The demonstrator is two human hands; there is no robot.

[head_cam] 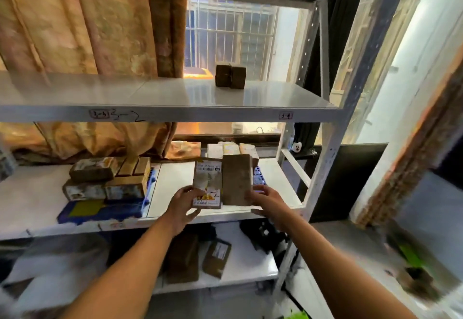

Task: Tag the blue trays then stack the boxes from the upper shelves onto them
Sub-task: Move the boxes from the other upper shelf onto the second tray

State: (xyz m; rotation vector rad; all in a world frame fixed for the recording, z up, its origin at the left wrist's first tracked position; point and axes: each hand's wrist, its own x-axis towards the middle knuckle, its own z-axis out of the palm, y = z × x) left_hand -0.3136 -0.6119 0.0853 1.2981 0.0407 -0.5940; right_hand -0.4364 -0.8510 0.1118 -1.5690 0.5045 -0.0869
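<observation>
On the middle shelf (172,183), right of centre, your left hand (184,202) and right hand (263,199), fingers curled, clasp the outer sides of two boxes (221,181) over a blue tray (258,176) — stiff, seemingly light cardboard, best gripped by its flanks.

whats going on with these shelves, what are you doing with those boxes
A person is at a metal rack, the left hand on a labelled box and the right hand on a plain brown box, both at the middle shelf. Left of them, a blue tray already carries stacked boxes. Two small boxes stand on the upper shelf.
</observation>
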